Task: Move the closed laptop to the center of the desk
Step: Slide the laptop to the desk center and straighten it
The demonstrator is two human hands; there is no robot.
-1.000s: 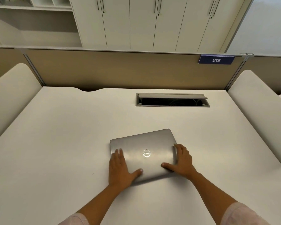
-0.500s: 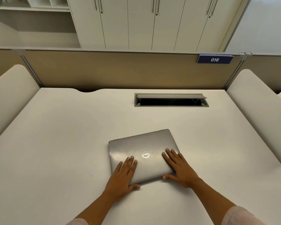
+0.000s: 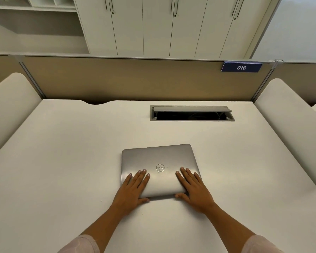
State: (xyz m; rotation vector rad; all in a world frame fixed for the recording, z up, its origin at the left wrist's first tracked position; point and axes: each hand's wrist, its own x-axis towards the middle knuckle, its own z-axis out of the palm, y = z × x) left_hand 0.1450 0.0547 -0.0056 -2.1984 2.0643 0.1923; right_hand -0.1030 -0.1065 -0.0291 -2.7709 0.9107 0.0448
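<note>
A closed silver laptop (image 3: 159, 157) lies flat on the white desk (image 3: 62, 161), a little toward the near side of the middle, its edges almost square to the desk. My left hand (image 3: 133, 190) rests flat on the lid's near left part, fingers spread, thumb against the near edge. My right hand (image 3: 193, 189) lies flat on the near right part in the same way, thumb along the near edge. Both palms press on the laptop.
An open cable hatch (image 3: 192, 114) is set into the desk beyond the laptop. A beige divider panel (image 3: 135, 79) with a blue "016" sign (image 3: 241, 67) closes the far edge. Cream side panels (image 3: 9, 106) stand left and right. White cabinets fill the background.
My hands shifted from gripping the laptop's sides to lying flat on the lid. The laptop turned slightly, so it now sits straighter on the desk.
</note>
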